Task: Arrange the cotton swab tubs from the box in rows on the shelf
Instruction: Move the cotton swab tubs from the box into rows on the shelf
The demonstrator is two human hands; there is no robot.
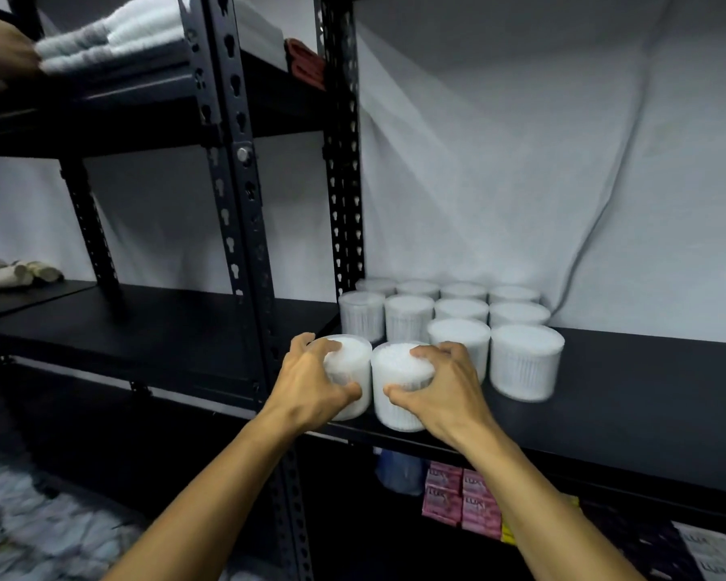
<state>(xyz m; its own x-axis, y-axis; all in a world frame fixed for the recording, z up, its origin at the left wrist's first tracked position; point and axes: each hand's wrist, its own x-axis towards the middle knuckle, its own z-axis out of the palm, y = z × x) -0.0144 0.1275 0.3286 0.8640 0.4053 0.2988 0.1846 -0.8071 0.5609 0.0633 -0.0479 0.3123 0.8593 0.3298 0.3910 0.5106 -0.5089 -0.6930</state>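
Note:
Several clear cotton swab tubs (524, 362) stand in rows on the black shelf (646, 396), against the white backdrop. My left hand (311, 383) grips one tub (353, 354) at the shelf's front left, next to the black upright. My right hand (441, 387) grips a second tub (395, 371) right beside it. Both held tubs are upright at the front edge of the shelf, touching or nearly touching each other. The box is out of view.
A black slotted upright (235, 203) stands just left of the tubs. Folded towels (114, 35) lie on the upper left shelf, with another person's hand (1, 48) beside them. Pink soap boxes (462, 496) sit on the shelf below. Rolled cloths (13, 272) lie far left.

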